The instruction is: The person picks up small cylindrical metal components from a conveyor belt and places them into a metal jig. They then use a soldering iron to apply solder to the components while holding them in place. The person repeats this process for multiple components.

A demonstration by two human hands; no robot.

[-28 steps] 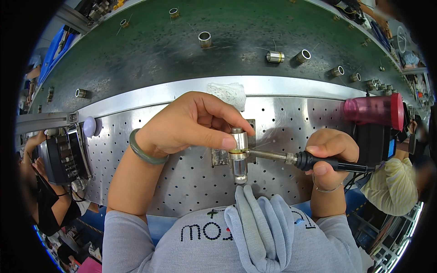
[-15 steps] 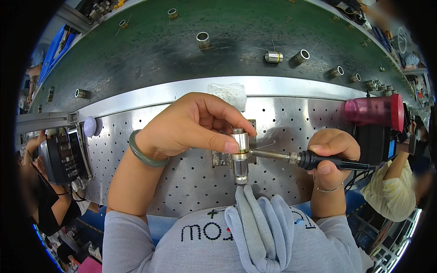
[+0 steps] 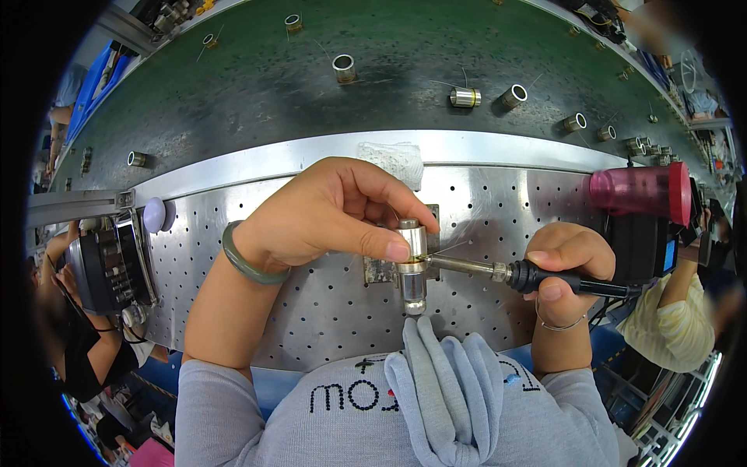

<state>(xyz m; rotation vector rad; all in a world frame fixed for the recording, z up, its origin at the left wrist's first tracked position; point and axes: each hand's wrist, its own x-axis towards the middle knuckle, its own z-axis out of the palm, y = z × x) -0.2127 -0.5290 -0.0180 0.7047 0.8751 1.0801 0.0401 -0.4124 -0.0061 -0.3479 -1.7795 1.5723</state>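
In the middle of the bench, my left hand (image 3: 342, 214) grips the upper sleeve of a shiny metal cylinder (image 3: 412, 247) between thumb and fingers. A thin wire sticks out from it to the right. Below the sleeve, a narrower polished part points toward me. My right hand (image 3: 572, 268) is closed round the black handle of a soldering iron (image 3: 471, 266). The iron's tip meets the cylinder's right side near a yellowish band at the joint. Behind the cylinder sits a small metal block (image 3: 380, 271), partly covered by my hand and the part.
A perforated metal bench (image 3: 490, 319) lies under my hands. Beyond its rim, several metal sleeves with wires, one being a standing sleeve (image 3: 344, 70), rest on a green belt (image 3: 249, 93). A folded white cloth (image 3: 393, 162) and a pink container (image 3: 638, 191) stand nearby. Co-workers sit at both sides.
The sleeves on the belt have shifted slightly left. The wire at the cylinder sits at a slightly different angle. My hands and the iron are nearly still.
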